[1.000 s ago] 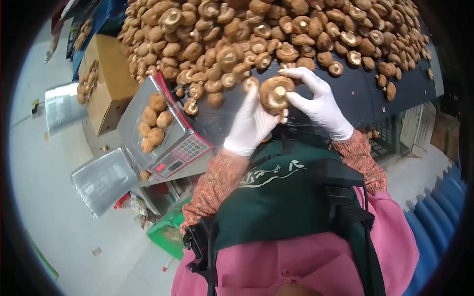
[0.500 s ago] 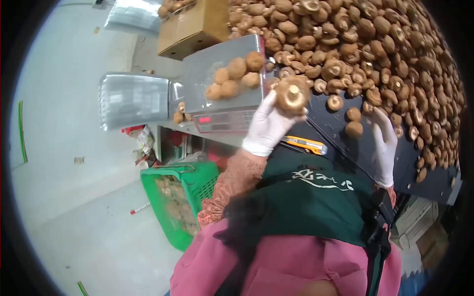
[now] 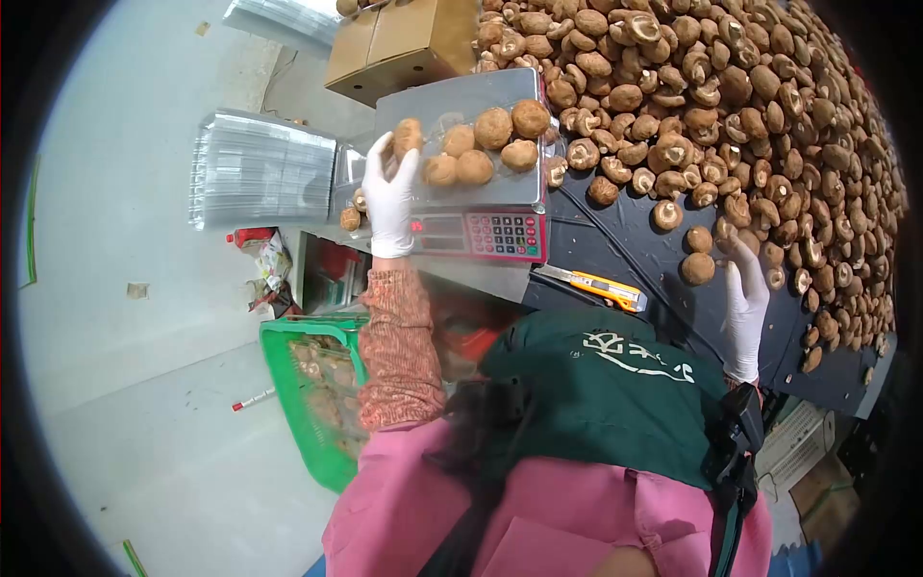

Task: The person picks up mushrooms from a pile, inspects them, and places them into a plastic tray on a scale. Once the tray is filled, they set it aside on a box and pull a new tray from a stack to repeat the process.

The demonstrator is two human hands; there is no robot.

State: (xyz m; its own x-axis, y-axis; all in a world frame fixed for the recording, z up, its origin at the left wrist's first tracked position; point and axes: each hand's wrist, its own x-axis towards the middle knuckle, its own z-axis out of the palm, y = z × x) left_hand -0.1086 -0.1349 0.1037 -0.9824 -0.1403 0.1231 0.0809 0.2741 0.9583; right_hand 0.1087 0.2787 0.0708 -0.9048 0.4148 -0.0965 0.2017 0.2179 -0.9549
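Note:
My left hand (image 3: 390,197), in a white glove, pinches a brown mushroom (image 3: 408,137) between thumb and fingers over the left side of the scale's metal platform (image 3: 481,196). Several other mushrooms (image 3: 492,128) sit on that platform, caps up, to the right of the held one. Over the dark table, my right hand (image 3: 746,308), gloved too, has its thumb apart from its bent fingers. Its fingertips are right at the edge of the mushroom pile (image 3: 769,144). Two loose mushrooms (image 3: 699,268) lie just left of that hand.
A yellow box cutter (image 3: 608,289) lies on the table below the scale's keypad (image 3: 503,234). Stacked clear plastic trays (image 3: 264,171) stand left of the scale, and a cardboard box (image 3: 404,48) behind it. A green basket (image 3: 298,423) is below on the left.
My left hand has carried a mushroom leftward from over the table to the scale platform, and its underside no longer faces me. My right hand stays by the pile. The view has shifted slightly.

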